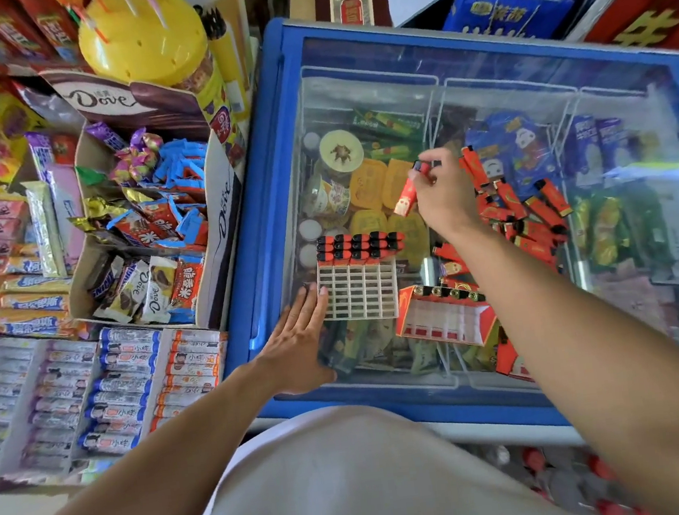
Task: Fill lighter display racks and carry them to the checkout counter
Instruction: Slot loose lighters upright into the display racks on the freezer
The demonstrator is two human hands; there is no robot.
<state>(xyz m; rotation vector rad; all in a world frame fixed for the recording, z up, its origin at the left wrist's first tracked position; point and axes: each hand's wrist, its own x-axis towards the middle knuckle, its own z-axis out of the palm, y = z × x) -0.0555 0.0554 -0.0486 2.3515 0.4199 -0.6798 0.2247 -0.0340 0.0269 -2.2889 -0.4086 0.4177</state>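
while my left hand (296,338) lies flat beside one white rack (359,295), my right hand (447,194) pinches one lighter (408,192). two rows of lighters fill the rack's far end; i can't count the loose pile (527,210).

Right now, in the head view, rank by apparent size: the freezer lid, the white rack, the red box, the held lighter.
1. freezer lid
2. white rack and red box: look alike, unranked
3. held lighter, gripped by right hand

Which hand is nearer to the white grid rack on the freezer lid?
Left. The left hand lies flat on the freezer lid with fingertips touching the white lighter rack. The right hand is beyond the rack, pinching a red lighter.
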